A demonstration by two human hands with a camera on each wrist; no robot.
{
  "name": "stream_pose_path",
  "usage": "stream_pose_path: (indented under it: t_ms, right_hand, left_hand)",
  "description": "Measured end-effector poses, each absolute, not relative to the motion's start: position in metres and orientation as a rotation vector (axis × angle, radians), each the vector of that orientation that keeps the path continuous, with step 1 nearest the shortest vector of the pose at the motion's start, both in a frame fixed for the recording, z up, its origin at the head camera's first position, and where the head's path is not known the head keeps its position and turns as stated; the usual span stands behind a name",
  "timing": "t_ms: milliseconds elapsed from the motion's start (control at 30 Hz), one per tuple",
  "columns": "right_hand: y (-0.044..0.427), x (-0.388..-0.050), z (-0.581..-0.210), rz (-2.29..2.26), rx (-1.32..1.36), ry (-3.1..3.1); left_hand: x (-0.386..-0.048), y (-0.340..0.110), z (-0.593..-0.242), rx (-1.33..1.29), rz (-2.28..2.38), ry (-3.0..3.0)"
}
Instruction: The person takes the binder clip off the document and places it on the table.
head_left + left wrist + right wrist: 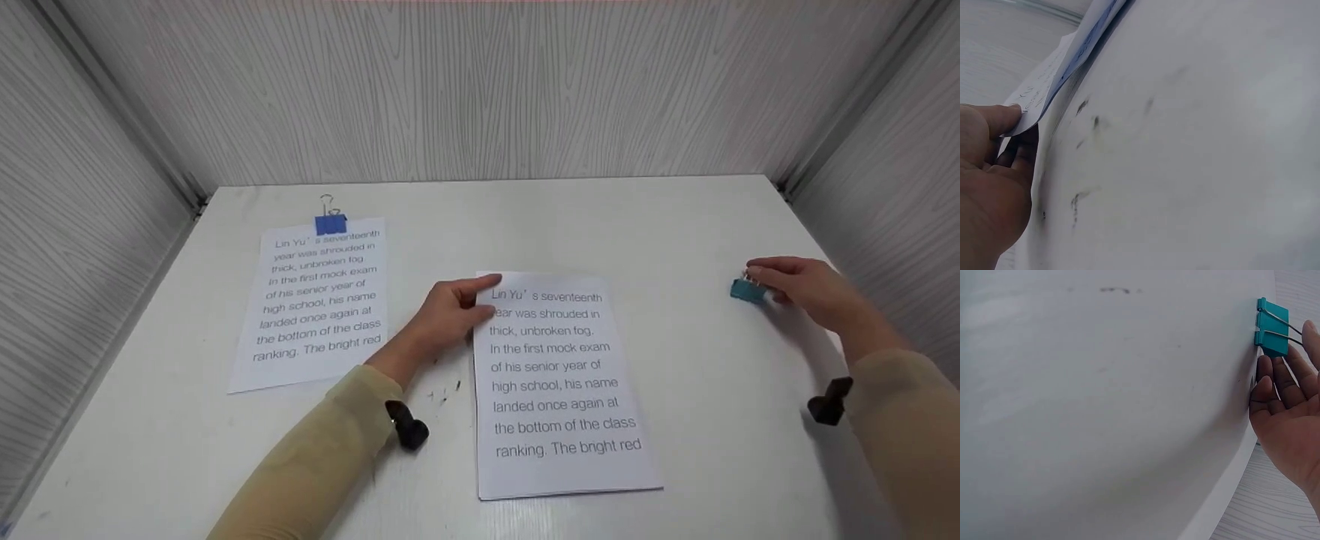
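Observation:
A stack of printed sheets [559, 390] lies on the white table, and my left hand [450, 311] grips its upper left edge. In the left wrist view the thumb of my left hand [994, 169] lies on top of the paper [1036, 93], with the other fingers at and below its edge, partly hidden. Off to the right of the stack, my right hand [806, 289] holds a teal binder clip [748, 290] by its wire handles. The right wrist view shows the teal clip [1274, 329] at the thumb and fingers of my right hand [1292, 416].
At the left of the white table [697, 217] lies another printed sheet or stack [315, 307], with a blue binder clip [331, 223] on its top edge. Wood-grain panels [480, 90] stand at the back and both sides. Small dark marks [444, 391] show beside the middle stack.

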State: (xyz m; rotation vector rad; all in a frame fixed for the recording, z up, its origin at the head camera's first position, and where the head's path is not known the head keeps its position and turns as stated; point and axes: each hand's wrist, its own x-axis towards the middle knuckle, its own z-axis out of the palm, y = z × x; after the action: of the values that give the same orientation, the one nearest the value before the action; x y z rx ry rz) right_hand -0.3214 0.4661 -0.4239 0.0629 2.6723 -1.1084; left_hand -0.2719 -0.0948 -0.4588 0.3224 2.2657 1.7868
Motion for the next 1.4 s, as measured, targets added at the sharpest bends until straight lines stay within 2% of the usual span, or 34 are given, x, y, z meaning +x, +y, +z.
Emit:
stream_pose_path:
  t_ms: [933,1167,1400]
  right_hand:
    - [0.464,-0.312,-0.410,-1.152,0.056,2.696]
    - [0.437,-0.301,-0.389,-1.083,0.042,2.833]
    - [0.389,-0.280,-0.371,-0.949,-0.167,2.974]
  left_hand:
    - [-0.278,-0.094,-0.461,0.314,1.777,2.240]
    - [-0.278,-0.097,-0.456,0.322,1.694,2.312]
    - [-0.278,-0.096,-0.445,0.331,1.483,2.518]
